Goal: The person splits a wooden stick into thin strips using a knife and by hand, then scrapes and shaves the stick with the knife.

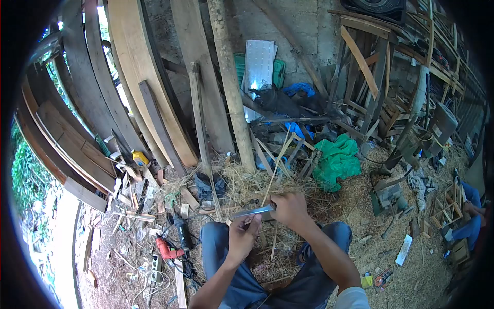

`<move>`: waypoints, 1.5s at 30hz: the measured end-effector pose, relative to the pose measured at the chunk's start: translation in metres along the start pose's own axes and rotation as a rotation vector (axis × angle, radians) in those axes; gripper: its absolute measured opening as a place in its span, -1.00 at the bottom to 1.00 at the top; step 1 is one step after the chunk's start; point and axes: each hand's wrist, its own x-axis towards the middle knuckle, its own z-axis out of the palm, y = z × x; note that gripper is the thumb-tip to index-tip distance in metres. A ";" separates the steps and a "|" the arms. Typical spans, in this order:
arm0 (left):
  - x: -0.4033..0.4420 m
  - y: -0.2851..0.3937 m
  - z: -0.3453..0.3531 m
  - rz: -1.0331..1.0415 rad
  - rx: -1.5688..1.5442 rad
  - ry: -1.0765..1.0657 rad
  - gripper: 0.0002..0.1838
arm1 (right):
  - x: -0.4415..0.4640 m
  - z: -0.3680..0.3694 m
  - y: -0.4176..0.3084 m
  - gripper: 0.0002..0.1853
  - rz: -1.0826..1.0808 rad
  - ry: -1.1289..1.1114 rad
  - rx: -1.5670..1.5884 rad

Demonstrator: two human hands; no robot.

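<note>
In front of my knees, my right hand [289, 210] is closed around the handle end of a knife [252, 212], whose shiny blade points left. My left hand [243, 238] is closed just below the blade, its thumb raised close to the metal. Whatever its fingers hold is too small to make out. A thin pale strip [276, 167] of wood or bamboo slants up behind my right hand. Where its lower end goes is hidden by the hands.
A red drill [169, 249], a dark grinder [182, 232] and a power strip [154, 269] lie left of my legs. Long boards [139, 72] lean on the back wall. A green plastic sheet [335, 162] lies ahead. Another person's legs [469, 211] show at far right. Shavings cover the ground.
</note>
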 end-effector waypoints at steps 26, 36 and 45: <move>-0.009 -0.009 -0.015 -0.058 0.126 0.022 -0.83 | -0.006 0.026 0.026 -0.89 0.273 -0.089 -0.201; -0.009 -0.025 -0.034 -0.198 -0.106 -0.042 -0.88 | -0.002 0.007 0.124 -0.65 0.784 0.097 0.058; 0.100 -0.061 -0.011 -0.045 -0.197 0.056 -0.85 | -0.012 0.045 0.038 -0.64 0.468 -0.206 0.875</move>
